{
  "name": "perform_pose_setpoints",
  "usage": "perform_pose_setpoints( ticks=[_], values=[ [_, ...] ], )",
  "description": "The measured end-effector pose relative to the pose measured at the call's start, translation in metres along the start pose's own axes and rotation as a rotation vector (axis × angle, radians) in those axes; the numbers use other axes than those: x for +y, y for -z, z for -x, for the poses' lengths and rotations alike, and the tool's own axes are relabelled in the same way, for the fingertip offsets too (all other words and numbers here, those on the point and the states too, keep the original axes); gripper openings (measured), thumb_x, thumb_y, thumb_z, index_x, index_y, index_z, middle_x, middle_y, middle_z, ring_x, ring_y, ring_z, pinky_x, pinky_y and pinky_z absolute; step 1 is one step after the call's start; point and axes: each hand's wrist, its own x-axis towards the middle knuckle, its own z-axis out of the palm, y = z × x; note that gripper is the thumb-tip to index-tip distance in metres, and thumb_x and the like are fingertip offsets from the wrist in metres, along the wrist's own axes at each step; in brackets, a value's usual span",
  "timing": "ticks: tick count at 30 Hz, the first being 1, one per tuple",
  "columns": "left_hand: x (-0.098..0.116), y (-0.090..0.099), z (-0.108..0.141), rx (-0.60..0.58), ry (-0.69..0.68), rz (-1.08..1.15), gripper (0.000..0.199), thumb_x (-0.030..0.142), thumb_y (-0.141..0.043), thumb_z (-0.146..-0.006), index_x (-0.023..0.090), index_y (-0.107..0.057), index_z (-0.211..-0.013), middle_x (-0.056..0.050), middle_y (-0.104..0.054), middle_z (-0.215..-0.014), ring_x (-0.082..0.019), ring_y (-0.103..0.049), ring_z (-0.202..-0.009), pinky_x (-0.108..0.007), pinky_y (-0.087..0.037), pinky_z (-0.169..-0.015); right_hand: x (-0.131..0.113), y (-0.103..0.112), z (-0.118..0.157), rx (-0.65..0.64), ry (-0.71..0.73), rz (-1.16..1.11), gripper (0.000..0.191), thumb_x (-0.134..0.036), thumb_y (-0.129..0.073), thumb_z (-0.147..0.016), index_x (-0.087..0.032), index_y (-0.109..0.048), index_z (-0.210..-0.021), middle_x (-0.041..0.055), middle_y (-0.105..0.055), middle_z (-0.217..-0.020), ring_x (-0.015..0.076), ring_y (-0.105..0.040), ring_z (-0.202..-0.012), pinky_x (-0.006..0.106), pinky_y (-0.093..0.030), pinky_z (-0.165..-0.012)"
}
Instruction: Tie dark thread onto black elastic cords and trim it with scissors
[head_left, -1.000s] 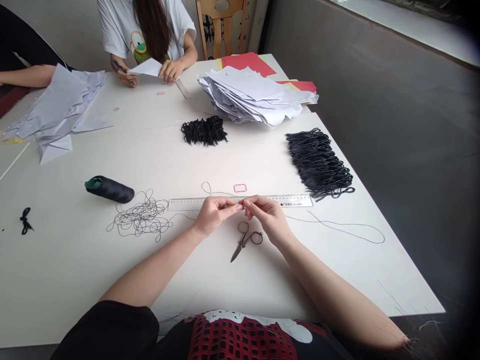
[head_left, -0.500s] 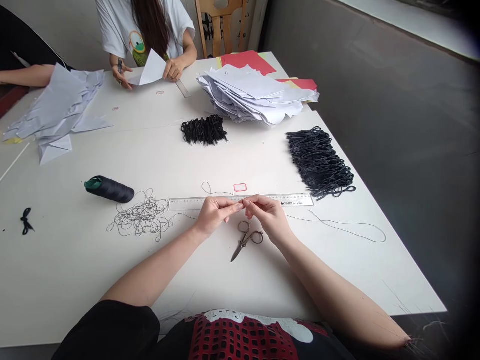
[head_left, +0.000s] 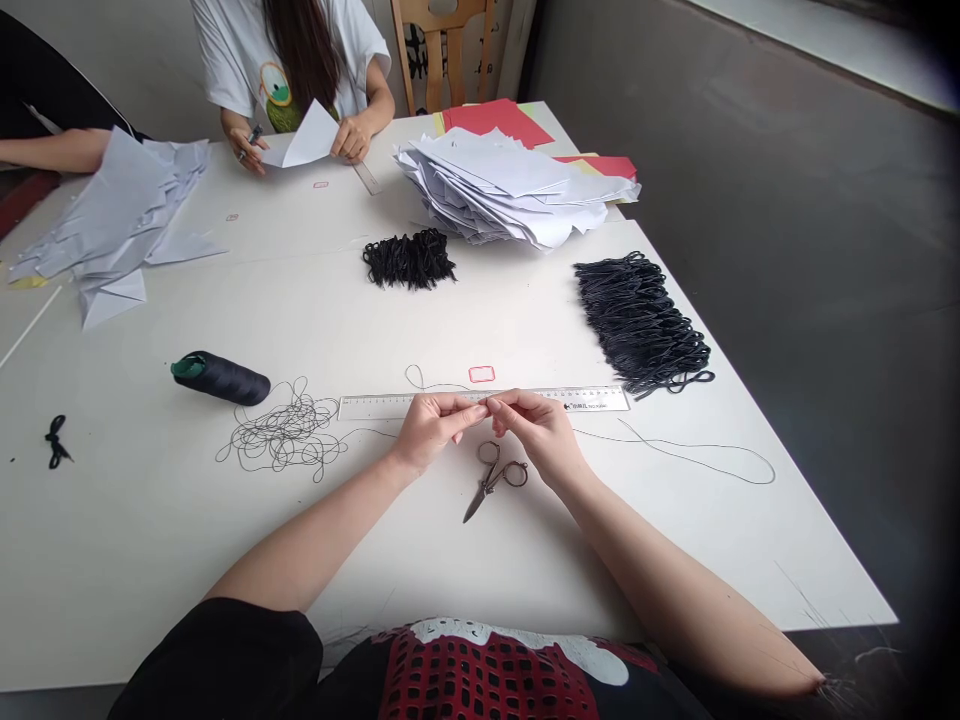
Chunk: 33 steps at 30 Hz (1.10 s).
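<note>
My left hand (head_left: 439, 428) and my right hand (head_left: 534, 430) meet fingertip to fingertip over a clear ruler (head_left: 367, 407), both pinching a thin dark thread. One end of the thread (head_left: 720, 468) loops out on the table to the right. On the left it runs toward a loose tangle of thread (head_left: 285, 435). Beside the tangle lies a dark spool (head_left: 225, 378) with a green end. Small scissors (head_left: 489, 483) rest just below my hands, their blades pointing toward me.
Black looped cords lie in a small bundle (head_left: 409, 260) and a larger one (head_left: 641, 320). Behind are a white paper stack (head_left: 510, 190), red sheets (head_left: 499, 124) and more paper (head_left: 142, 200). Across the table a person (head_left: 352, 60) holds folded paper (head_left: 309, 138).
My hands keep almost the same pinched pose. Across the table, the person's paper and pen have shifted slightly.
</note>
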Motion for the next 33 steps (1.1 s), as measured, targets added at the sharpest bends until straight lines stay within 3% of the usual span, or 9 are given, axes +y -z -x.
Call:
perform_pose_setpoints(
  ticks=[10, 13, 16, 18, 20, 22, 25, 27, 33],
  values=[
    [-0.001, 0.001, 0.002, -0.049, -0.056, -0.087, 0.022, 0.039, -0.072, -0.077, 0.018, -0.076, -0.07, -0.002, -0.065, -0.061, -0.009, -0.043, -0.053, -0.026, -0.036, -0.053, -0.002, -0.001, 0.0, 0.001, 0.002, -0.008, 0.034, -0.051, -0.071, -0.079, -0.017, -0.067, -0.076, 0.0009, -0.06, -0.062, 0.0131, -0.055, -0.059, 0.03, -0.047, -0.061],
    [0.002, -0.002, 0.005, -0.071, -0.076, -0.157, 0.026, 0.04, -0.068, -0.082, 0.018, -0.077, -0.072, 0.0, -0.059, -0.052, -0.011, -0.046, -0.051, -0.028, -0.04, -0.056, -0.003, -0.002, 0.001, 0.077, 0.066, -0.01, 0.03, -0.048, -0.071, -0.08, -0.018, -0.066, -0.076, 0.0004, -0.059, -0.062, 0.0126, -0.052, -0.058, 0.029, -0.046, -0.059],
    [0.005, -0.005, 0.011, -0.092, -0.085, -0.243, 0.03, 0.04, -0.065, -0.085, 0.017, -0.076, -0.068, -0.001, -0.058, -0.05, -0.017, -0.059, -0.06, -0.03, -0.047, -0.064, -0.003, -0.001, 0.001, 0.21, 0.157, -0.012, 0.025, -0.044, -0.069, -0.082, -0.02, -0.066, -0.078, 0.0001, -0.058, -0.065, 0.0121, -0.05, -0.059, 0.028, -0.044, -0.059],
    [0.007, -0.007, 0.014, -0.117, -0.091, -0.268, 0.029, 0.039, -0.064, -0.086, 0.017, -0.076, -0.073, -0.005, -0.069, -0.066, -0.022, -0.068, -0.08, -0.032, -0.05, -0.075, -0.004, 0.0, 0.001, 0.264, 0.201, -0.003, 0.022, -0.041, -0.068, -0.084, -0.02, -0.067, -0.079, 0.0004, -0.058, -0.069, 0.0122, -0.05, -0.062, 0.028, -0.044, -0.061],
    [0.007, -0.009, 0.015, -0.152, -0.096, -0.195, 0.024, 0.037, -0.064, -0.086, 0.017, -0.075, -0.092, -0.009, -0.074, -0.093, -0.023, -0.067, -0.097, -0.034, -0.051, -0.085, -0.004, 0.0, 0.002, 0.268, 0.217, 0.006, 0.02, -0.039, -0.069, -0.084, -0.02, -0.067, -0.079, 0.0011, -0.06, -0.073, 0.0125, -0.052, -0.065, 0.028, -0.044, -0.063],
    [0.006, -0.012, 0.013, -0.171, -0.102, -0.051, 0.027, 0.038, -0.066, -0.085, 0.017, -0.07, -0.101, -0.01, -0.071, -0.104, -0.021, -0.065, -0.1, -0.033, -0.05, -0.088, -0.004, -0.002, 0.003, 0.223, 0.21, -0.015, 0.019, -0.038, -0.07, -0.084, -0.02, -0.066, -0.078, 0.0013, -0.061, -0.076, 0.0127, -0.054, -0.066, 0.029, -0.045, -0.064],
    [0.003, -0.016, 0.009, -0.115, -0.081, 0.083, 0.028, 0.043, -0.066, -0.084, 0.016, -0.066, -0.089, -0.006, -0.068, -0.084, -0.014, -0.062, -0.075, -0.026, -0.05, -0.068, -0.003, -0.007, 0.005, 0.147, 0.202, -0.064, 0.02, -0.038, -0.069, -0.084, -0.02, -0.064, -0.077, 0.001, -0.061, -0.073, 0.0133, -0.056, -0.065, 0.029, -0.046, -0.064],
    [0.002, -0.018, 0.007, -0.053, -0.07, 0.083, 0.03, 0.046, -0.067, -0.081, 0.016, -0.066, -0.085, -0.002, -0.063, -0.072, -0.01, -0.054, -0.06, -0.023, -0.041, -0.053, -0.002, -0.009, 0.006, 0.134, 0.198, -0.06, 0.02, -0.038, -0.07, -0.084, -0.02, -0.064, -0.077, 0.0012, -0.062, -0.073, 0.0138, -0.056, -0.066, 0.03, -0.047, -0.064],
    [0.004, -0.019, 0.008, 0.041, -0.106, 0.041, 0.028, 0.044, -0.071, -0.077, 0.017, -0.067, -0.077, 0.002, -0.051, -0.057, -0.008, -0.043, -0.052, -0.023, -0.032, -0.048, 0.0, -0.007, 0.005, 0.14, 0.148, -0.038, 0.021, -0.041, -0.071, -0.082, -0.02, -0.069, -0.08, 0.0021, -0.065, -0.074, 0.0136, -0.054, -0.065, 0.029, -0.046, -0.065]
  ],
)
